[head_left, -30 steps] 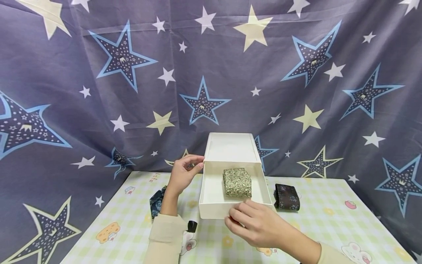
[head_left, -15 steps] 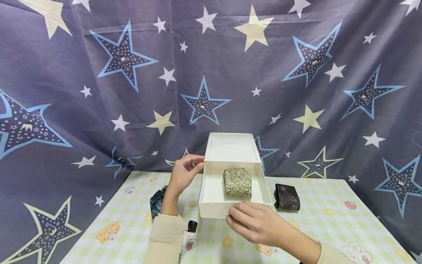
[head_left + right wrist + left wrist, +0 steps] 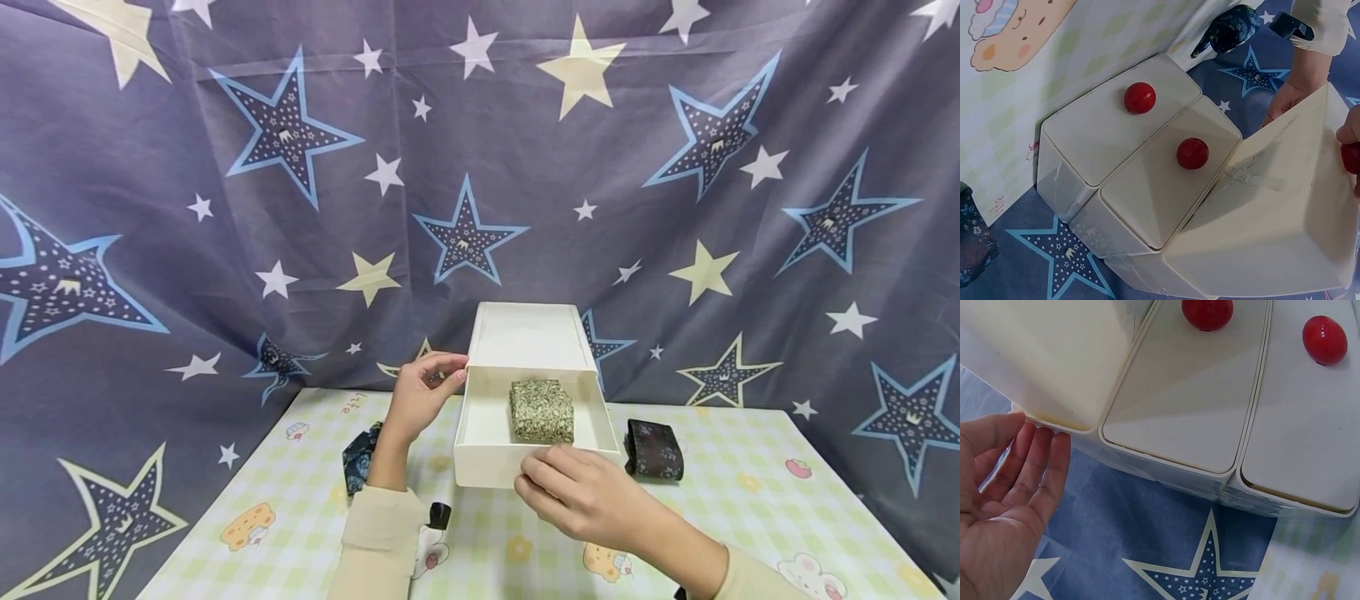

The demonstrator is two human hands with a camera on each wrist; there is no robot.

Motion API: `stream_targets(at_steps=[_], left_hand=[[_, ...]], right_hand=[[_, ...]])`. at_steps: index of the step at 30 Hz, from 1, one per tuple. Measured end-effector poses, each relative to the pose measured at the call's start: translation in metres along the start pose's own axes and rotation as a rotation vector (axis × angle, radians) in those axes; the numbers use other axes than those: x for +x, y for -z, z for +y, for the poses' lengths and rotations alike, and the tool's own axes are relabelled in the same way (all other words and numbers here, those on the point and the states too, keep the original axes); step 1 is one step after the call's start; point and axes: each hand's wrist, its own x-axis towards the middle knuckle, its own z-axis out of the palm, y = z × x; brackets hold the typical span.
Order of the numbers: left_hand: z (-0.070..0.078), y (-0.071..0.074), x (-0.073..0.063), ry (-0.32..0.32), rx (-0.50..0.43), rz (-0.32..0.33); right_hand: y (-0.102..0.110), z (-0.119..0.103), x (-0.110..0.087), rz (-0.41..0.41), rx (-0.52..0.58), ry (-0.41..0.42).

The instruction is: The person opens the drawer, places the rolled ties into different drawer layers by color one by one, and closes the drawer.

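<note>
A white drawer (image 3: 483, 467) stands pulled out of a white drawer unit (image 3: 532, 333). Inside it lies a green floral rolled necktie (image 3: 542, 412). My right hand (image 3: 581, 492) is at the drawer's front, and in the right wrist view its fingers pinch the red knob (image 3: 1350, 157), partly cut off by the frame. My left hand (image 3: 1010, 506) touches the unit's side edge with thumb and fingertips, the fingers fairly straight. Two other drawers, each with a red knob, appear closed in both wrist views.
A dark blue patterned rolled necktie (image 3: 360, 460) lies left of the unit, partly behind my left forearm. A dark maroon one (image 3: 654, 450) lies to the right. The table has a green checked cloth (image 3: 300, 500), and a starry curtain (image 3: 465, 125) hangs behind.
The drawer's front has shifted slightly away from me and upward in the head view, with the necktie inside. My right hand has moved with it; my left hand keeps its place.
</note>
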Motion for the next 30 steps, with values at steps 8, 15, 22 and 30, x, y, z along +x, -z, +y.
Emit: stream_targets(at_steps=[8,15,22,30], left_hand=[[0.0024,0.0009,-0.0019,0.003,0.009,-0.003],[0.0022,0.0005,-0.0021,0.001,0.006,-0.003],[0.0021,-0.0006,-0.0026,0.008,-0.001,0.000],[0.0008,0.0000,-0.0009,-0.004,-0.005,-0.001]], right_hand=[[0.0001,0.0014,0.0019,0.001,0.011,-0.021],[0.0018,0.0027,0.0050,-0.001,0.029,-0.044],[0.0008,0.0032,0.0041,-0.010,0.025,-0.068],[-0.0040,0.0063,0.0019,-0.011,-0.002,-0.075]])
